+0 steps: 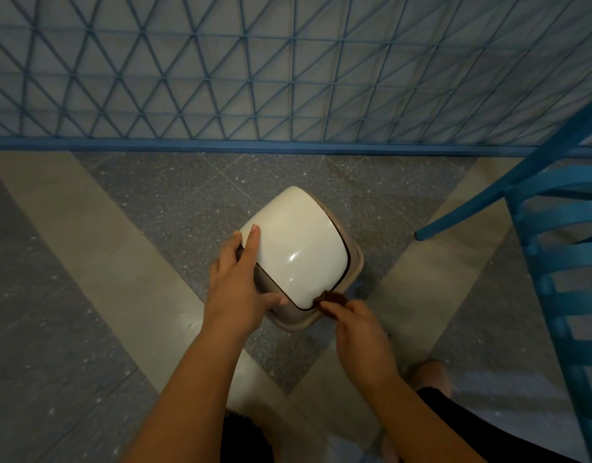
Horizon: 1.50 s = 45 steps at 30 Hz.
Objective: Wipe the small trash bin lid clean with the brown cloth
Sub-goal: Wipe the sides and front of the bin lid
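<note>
Cream-white and glossy, the domed lid (298, 248) sits on a small beige trash bin (351, 265) that stands on the speckled grey floor (174, 195), just before a blue lattice fence (287, 78). At the lid's left edge the left hand (236, 289) steadies it: the forefinger lies straight along the white surface, the thumb reaches flat across the near rim, and the other fingers drop over the side, so the hand rests spread rather than clenched. At the lid's near right corner the right hand (358, 332) pinches a brown cloth (333, 300) in curled fingers; the bunched cloth seems to touch the lid's dark edge there, though the dim light makes the contact hard to judge. A blue slatted chair (561, 262) stands to the right, well apart from the bin.
</note>
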### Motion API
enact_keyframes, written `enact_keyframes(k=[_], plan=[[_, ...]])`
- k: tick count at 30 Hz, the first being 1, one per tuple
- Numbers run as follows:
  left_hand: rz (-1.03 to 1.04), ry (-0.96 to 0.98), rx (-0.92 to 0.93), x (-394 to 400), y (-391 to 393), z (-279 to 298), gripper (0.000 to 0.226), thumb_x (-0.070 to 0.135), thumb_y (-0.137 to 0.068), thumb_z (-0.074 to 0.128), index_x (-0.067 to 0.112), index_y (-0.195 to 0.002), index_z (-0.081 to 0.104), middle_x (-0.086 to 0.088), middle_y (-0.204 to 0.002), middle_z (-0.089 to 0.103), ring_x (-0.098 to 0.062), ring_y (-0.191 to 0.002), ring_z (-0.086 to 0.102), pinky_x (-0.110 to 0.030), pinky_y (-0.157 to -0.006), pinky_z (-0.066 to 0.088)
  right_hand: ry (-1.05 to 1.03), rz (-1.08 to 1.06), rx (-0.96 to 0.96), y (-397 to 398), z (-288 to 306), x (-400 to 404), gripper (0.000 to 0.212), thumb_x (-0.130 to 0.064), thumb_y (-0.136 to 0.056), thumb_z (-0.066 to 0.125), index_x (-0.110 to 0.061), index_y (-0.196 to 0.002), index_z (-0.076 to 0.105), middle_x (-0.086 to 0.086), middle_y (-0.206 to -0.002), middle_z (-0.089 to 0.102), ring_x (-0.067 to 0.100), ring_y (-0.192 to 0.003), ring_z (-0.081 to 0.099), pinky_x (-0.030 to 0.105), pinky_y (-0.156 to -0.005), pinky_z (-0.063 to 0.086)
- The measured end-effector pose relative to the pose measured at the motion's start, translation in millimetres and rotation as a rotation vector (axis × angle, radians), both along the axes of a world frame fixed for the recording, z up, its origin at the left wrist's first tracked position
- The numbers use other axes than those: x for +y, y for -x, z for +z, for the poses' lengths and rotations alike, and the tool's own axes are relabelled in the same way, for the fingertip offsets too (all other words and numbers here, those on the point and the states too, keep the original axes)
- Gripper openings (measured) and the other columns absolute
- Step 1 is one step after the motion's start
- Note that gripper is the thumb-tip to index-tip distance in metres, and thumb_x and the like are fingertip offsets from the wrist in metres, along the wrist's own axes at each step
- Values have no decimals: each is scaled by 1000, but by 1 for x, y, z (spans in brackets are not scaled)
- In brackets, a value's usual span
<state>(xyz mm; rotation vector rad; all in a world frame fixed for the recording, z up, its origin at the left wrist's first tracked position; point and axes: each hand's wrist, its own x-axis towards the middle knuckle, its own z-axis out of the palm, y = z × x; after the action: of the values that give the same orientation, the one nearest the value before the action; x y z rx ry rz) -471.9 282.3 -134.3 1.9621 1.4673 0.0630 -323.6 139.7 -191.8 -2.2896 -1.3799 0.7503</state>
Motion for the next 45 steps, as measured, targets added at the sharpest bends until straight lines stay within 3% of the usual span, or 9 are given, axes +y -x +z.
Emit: enact_keyframes(k=[3, 7, 15, 18, 21, 28, 32, 38, 45], plan=[[-2, -3, 4, 0, -1, 2, 121, 33, -66, 85, 42, -150, -1, 9, -156, 0, -24, -142, 10, -44, -116, 24, 1, 28, 1, 10, 3, 0, 42, -13, -91, 44, -22, -130, 56, 10, -116, 58, 28, -103, 58, 35, -88, 49], [-20, -7, 43, 1, -1, 4, 120, 36, -66, 84, 42, -150, -2, 9, -156, -1, -25, -141, 10, -43, -113, 25, -57, -17, 85, 17, 15, 18, 34, -12, -93, 51, -23, -123, 62, 2, -120, 59, 18, -111, 55, 19, -94, 39], [-13, -26, 7, 2, -1, 2, 106, 22, -77, 76, 40, -151, 3, 6, -158, 2, -25, -142, 13, -39, -112, 27, -356, 67, 75, 35, 51, 75, 35, -13, -93, 51, -22, -125, 61, 3, -115, 62, 17, -106, 56, 28, -94, 49], [-18, 0, 6, 3, 0, 1, 114, 27, -71, 81, 42, -150, 0, 10, -157, -1, -23, -142, 10, -41, -114, 27, -311, 63, 103, 29, 35, 50, 36, -20, -91, 45, -23, -124, 61, 2, -117, 61, 18, -109, 57, 33, -94, 51], [-18, 22, 0, 5, 1, 0, 120, 30, -67, 85, 44, -149, -2, 11, -157, -2, -22, -144, 9, -44, -115, 25, -251, -82, 119, 10, 21, 24, 38, -9, -89, 51, -22, -122, 63, 6, -118, 61, 22, -110, 57, 36, -97, 48], [-22, -26, 1, 4, -1, -3, 119, 36, -67, 84, 44, -149, -2, 11, -156, 0, -23, -143, 10, -47, -115, 26, -11, -388, 81, -15, 28, 74, 37, -23, -100, 39, -20, -136, 47, 10, -128, 53, 23, -116, 51, 38, -101, 44], [-29, -39, 4, 4, -2, -5, 121, 37, -67, 84, 44, -149, -5, 10, -157, 0, -23, -143, 11, -46, -115, 27, 89, -284, 153, 20, 24, 56, 33, -22, -98, 42, -17, -129, 53, 8, -126, 54, 21, -117, 49, 32, -99, 40], [-89, -25, 67, 12, -1, -3, 121, 35, -72, 81, 47, -146, -14, 11, -158, -16, -25, -147, 3, -50, -117, 21, -52, -29, 266, 9, 32, 25, 36, -20, -95, 50, -28, -130, 55, -4, -127, 51, 9, -119, 46, 18, -103, 35], [79, 71, -123, 13, 2, 7, 133, 20, -68, 85, 37, -146, -21, 10, -155, -29, -14, -146, -10, -45, -119, 14, -213, -484, 525, -22, 30, 9, 33, -16, -91, 58, -41, -113, 62, -11, -117, 62, 4, -108, 57, 32, -97, 48]])
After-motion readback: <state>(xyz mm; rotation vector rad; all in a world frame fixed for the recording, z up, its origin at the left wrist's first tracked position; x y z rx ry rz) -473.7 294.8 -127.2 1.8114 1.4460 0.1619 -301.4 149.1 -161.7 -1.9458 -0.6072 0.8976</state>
